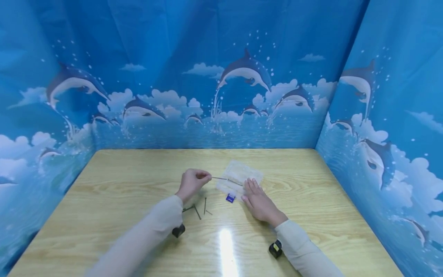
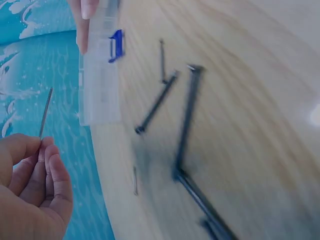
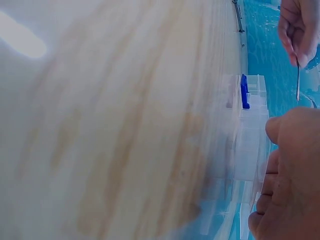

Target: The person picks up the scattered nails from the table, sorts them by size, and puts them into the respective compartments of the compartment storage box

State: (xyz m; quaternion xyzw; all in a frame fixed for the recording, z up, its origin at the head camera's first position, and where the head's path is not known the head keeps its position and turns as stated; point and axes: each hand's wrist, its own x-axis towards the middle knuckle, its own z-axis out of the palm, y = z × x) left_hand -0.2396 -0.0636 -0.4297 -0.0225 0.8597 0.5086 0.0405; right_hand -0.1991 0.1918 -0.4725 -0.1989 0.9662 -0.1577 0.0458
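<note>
My left hand (image 1: 194, 184) pinches a thin metal nail (image 2: 46, 112) by one end, between thumb and fingertips. The nail points toward a clear plastic box (image 1: 238, 167) and overlaps its left side in the head view. Another thin nail-like piece (image 1: 235, 182) shows within the box outline, in line with the held one. A blue latch (image 1: 230, 197) sits on the box's near side. My right hand (image 1: 259, 202) rests on the right part of the box, fingers extended. In the right wrist view its fingers lie along the box's edge.
Several dark nails (image 2: 187, 120) of different lengths lie on the wooden table (image 1: 138, 169), close to my left forearm. One small, short nail (image 2: 135, 181) lies apart from them. A blue dolphin-print curtain (image 1: 207, 130) stands behind the table and along its sides.
</note>
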